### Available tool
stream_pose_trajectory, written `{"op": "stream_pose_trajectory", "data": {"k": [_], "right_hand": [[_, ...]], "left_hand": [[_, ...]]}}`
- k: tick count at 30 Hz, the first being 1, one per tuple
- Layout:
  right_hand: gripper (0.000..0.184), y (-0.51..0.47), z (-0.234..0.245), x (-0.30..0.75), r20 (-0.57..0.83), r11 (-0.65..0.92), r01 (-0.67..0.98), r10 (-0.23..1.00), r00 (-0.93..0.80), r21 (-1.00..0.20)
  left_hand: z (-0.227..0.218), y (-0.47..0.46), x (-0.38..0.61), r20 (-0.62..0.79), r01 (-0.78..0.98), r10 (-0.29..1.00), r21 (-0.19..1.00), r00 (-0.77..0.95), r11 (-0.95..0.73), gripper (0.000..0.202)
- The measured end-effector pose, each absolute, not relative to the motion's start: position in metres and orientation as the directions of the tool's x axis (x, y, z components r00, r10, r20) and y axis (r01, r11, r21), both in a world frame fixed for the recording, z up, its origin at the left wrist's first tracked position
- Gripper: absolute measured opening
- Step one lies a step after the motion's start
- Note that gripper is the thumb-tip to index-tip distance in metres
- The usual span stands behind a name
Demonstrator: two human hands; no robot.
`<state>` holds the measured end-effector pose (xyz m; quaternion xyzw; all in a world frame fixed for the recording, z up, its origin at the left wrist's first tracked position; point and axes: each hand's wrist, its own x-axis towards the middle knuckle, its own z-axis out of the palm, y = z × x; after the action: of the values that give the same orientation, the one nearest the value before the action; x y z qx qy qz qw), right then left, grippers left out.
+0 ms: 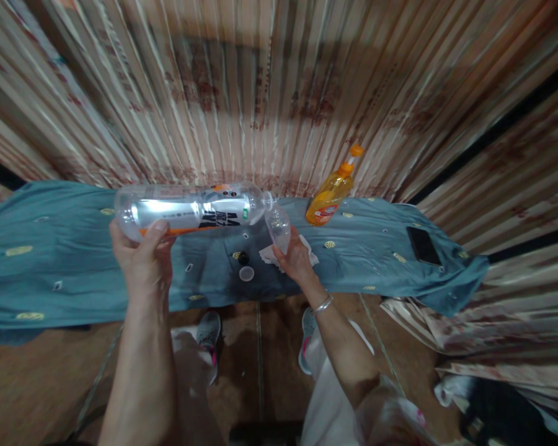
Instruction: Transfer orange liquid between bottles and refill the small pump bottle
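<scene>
Down below, my grey shoes are resting on the floor. Past them, a small clear lid is lying beside a dark cap on the cloth-covered bench. My left hand is wrapping round the base end of a big clear bottle, holding it nearly level. My right hand is pinching a small clear bottle over a white tissue, tilting its top towards the big one's mouth; whether they're touching, I cannot tell. Rightward, a black phone is lying flat; farther back, an orange pump bottle is standing before the curtain.
</scene>
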<state>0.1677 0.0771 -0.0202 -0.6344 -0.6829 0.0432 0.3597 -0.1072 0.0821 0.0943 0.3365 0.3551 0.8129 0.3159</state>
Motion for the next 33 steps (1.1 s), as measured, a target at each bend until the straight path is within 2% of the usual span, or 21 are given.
{"op": "stream_pose_trajectory", "data": {"k": [8, 13, 21, 33], "right_hand": [[0.071, 0.0776, -0.0205, 0.1671, 0.429, 0.183, 0.838, 0.901, 0.067, -0.515], [0.072, 0.079, -0.0237, 0.1679, 0.449, 0.192, 0.829, 0.89, 0.078, -0.525], [0.071, 0.079, -0.0245, 0.1683, 0.463, 0.207, 0.841, 0.885, 0.057, -0.499], [0.072, 0.0775, -0.02, 0.1668, 0.423, 0.169, 0.852, 0.904, 0.066, -0.495]], "left_hand": [[0.0947, 0.0831, -0.1075, 0.326, -0.303, 0.758, 0.773, -0.565, -0.558, 0.063], [0.091, 0.0857, -0.1103, 0.338, -0.269, 0.755, 0.788, -0.562, -0.553, 0.06], [0.0923, 0.0841, -0.1097, 0.311, -0.319, 0.759, 0.768, -0.571, -0.555, 0.058], [0.0917, 0.0841, -0.11, 0.317, -0.316, 0.76, 0.768, -0.567, -0.556, 0.055]]}}
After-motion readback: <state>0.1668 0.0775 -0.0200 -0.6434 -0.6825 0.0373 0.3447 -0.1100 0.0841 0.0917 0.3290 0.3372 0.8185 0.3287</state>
